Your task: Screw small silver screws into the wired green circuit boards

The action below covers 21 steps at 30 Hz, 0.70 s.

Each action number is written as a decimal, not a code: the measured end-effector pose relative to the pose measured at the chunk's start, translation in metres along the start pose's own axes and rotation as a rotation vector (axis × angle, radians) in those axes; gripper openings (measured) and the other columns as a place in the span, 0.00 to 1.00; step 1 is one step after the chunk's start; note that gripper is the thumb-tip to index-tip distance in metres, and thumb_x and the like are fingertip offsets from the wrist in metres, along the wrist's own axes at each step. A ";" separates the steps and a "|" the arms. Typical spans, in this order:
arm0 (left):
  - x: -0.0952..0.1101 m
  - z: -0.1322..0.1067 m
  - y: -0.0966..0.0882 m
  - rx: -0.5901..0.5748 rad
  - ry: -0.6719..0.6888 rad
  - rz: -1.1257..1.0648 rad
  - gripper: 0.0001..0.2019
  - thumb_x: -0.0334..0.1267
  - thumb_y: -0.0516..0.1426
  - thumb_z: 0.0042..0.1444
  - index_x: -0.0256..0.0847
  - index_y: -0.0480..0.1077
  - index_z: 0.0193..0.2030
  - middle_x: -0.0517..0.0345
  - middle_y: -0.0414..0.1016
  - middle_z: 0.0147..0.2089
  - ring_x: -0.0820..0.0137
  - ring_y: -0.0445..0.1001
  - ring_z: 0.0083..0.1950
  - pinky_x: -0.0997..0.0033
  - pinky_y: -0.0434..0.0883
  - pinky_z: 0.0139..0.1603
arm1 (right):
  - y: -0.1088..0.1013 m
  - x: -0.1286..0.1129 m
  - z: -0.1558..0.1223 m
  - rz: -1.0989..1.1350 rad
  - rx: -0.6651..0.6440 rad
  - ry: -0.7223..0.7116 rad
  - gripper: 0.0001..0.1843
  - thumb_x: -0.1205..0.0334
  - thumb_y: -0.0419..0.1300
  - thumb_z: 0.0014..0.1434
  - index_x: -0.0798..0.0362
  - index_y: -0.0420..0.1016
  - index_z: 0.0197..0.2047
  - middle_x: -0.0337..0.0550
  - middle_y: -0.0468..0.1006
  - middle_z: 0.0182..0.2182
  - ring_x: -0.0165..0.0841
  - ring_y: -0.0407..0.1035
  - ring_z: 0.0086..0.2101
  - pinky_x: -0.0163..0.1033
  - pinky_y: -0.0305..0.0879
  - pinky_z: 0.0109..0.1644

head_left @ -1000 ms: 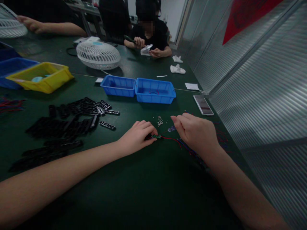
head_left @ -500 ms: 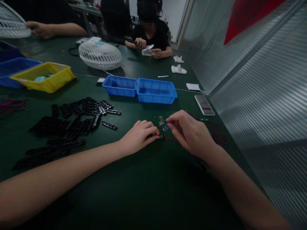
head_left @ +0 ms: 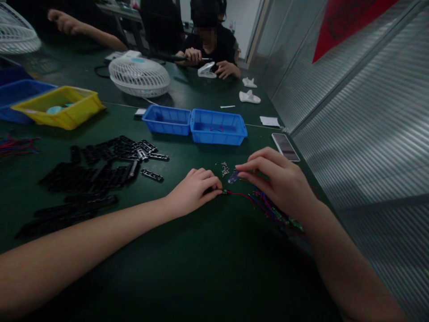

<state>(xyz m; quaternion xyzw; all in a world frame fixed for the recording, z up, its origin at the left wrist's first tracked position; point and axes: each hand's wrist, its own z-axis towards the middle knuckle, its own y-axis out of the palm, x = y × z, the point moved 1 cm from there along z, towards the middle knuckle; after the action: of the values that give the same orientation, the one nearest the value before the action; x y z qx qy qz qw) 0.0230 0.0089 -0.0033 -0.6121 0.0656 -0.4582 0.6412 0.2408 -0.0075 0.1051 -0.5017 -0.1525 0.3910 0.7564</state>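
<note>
My left hand (head_left: pixel 197 190) rests on the dark green table, thumb and forefinger pinched on a small green circuit board (head_left: pixel 225 192). A thin red wire (head_left: pixel 241 194) runs from the board to the right. My right hand (head_left: pixel 279 179) is closed in a pinch on a small, clear, flat piece (head_left: pixel 233 177) of bluish tint, just above and right of the board. Close behind that piece lies a little heap of tiny screws (head_left: pixel 225 169). Under and beside my right hand is a bundle of red and blue wires (head_left: pixel 264 203) with green boards.
Black slotted plastic parts (head_left: pixel 100 170) are heaped on the left. Two blue bins (head_left: pixel 218 129) stand ahead, a yellow bin (head_left: pixel 63 109) further left. A phone (head_left: pixel 285 147) lies near the right edge by the blinds. Across the table, a co-worker handles a white part (head_left: pixel 207 70) beside a white fan (head_left: pixel 139 76).
My right hand has shifted a little right and opened its view of the clear piece and wire bundle. My left hand stays put. The co-worker's nearer hand has come off the white part.
</note>
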 end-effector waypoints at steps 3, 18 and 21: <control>0.000 0.000 0.000 0.003 0.001 -0.003 0.07 0.43 0.54 0.65 0.45 0.70 0.44 0.59 0.71 0.42 0.66 0.66 0.45 0.65 0.57 0.44 | 0.002 -0.001 0.000 -0.033 -0.016 0.026 0.12 0.56 0.56 0.66 0.56 0.75 0.43 0.44 0.74 0.40 0.30 0.70 0.40 0.33 0.65 0.41; 0.001 0.001 -0.001 -0.010 -0.007 0.005 0.07 0.44 0.57 0.63 0.45 0.69 0.44 0.60 0.70 0.41 0.66 0.66 0.45 0.66 0.56 0.44 | 0.020 -0.010 -0.006 -0.537 -0.025 0.186 0.26 0.51 0.44 0.70 0.51 0.68 0.25 0.39 0.73 0.19 0.30 0.63 0.22 0.37 0.41 0.26; 0.001 0.001 0.000 -0.008 -0.004 0.008 0.08 0.44 0.57 0.63 0.45 0.69 0.45 0.59 0.70 0.41 0.65 0.66 0.45 0.65 0.57 0.44 | 0.022 -0.012 -0.005 -0.496 -0.075 0.234 0.22 0.52 0.43 0.69 0.51 0.69 0.30 0.40 0.73 0.23 0.31 0.63 0.23 0.37 0.42 0.25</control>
<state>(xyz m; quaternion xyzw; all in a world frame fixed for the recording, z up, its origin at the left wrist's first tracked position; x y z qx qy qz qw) 0.0240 0.0093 -0.0026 -0.6153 0.0686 -0.4541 0.6407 0.2265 -0.0159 0.0853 -0.5184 -0.1968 0.1272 0.8224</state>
